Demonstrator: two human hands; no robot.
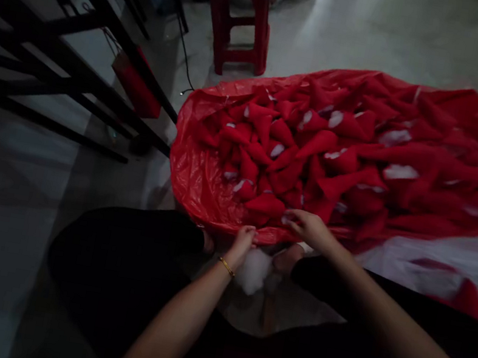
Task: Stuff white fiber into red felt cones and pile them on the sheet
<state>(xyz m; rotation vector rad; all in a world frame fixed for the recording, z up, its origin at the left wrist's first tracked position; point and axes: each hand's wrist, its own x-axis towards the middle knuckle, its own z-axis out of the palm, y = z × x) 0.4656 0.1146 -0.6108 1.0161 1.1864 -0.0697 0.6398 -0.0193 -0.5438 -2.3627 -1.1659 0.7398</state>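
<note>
Many small red cloth pieces (282,131), cone-like and plump, lie heaped in a large red plastic bag (193,177) spread wide on the floor. White filling shows at the ends of several. My left hand (245,240), a gold bracelet on its wrist, is closed at the bag's near rim and appears to pinch the plastic. Just to its right, my right hand (307,225) hovers over the same rim, fingers bent together around a small pale bit that is too blurred to name. A clump of white fluffy stuffing (254,271) sits below, between my feet.
A red plastic stool (242,25) stands beyond the bag, with something woven on top. Black metal bars (78,64) of a rack fill the left side, a red box (138,84) hanging among them. White translucent plastic (446,262) lies at right.
</note>
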